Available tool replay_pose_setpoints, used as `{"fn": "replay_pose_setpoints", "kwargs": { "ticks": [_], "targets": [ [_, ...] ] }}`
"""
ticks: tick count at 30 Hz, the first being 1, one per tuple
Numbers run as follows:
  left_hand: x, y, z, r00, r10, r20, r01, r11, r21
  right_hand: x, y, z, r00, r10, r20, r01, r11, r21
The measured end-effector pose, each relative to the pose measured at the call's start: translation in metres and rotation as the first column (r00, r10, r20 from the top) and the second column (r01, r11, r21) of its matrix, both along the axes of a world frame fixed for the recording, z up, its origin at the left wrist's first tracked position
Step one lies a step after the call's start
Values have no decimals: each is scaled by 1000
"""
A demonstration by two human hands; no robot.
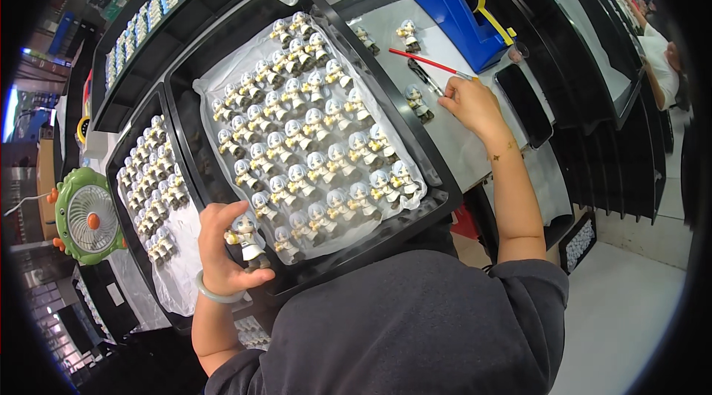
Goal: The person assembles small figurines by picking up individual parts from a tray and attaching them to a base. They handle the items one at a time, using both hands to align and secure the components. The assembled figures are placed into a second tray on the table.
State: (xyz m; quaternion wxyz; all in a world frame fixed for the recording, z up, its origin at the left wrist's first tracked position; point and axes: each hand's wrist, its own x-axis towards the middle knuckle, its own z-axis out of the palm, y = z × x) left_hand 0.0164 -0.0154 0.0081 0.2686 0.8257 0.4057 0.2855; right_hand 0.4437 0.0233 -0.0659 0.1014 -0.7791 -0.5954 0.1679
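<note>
In my left hand is a small figurine with pale hair and a white outfit, held upright between thumb and fingers at the near left corner of a black tray. My right hand is over the white work surface at the right, its fingers pinched together. A black and silver pen ends at those fingertips, and a thin red stick runs up to the knuckles. Whether the fingers grip either one is hidden. Another figurine lies just left of the fingertips.
Rows of similar figurines fill the plastic-lined tray. A second tray stands left of it, beside a green fan. Behind my right hand are a blue tape dispenser and a standing figurine. A dark phone-like slab lies to its right.
</note>
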Motion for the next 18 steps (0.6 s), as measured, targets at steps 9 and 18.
{"fn": "replay_pose_setpoints", "kwargs": {
  "ticks": [9, 18],
  "targets": [
    [8, 5, 4, 994, -63, -88, 62, 998, -15, -8, 22, 27, 998, 6, -61, 2, 992, 126],
    [6, 3, 3, 995, -56, -88, 60, 997, 51, 4, 32, 22, 998, -40, -51, 51, 967, 250]
  ]
}}
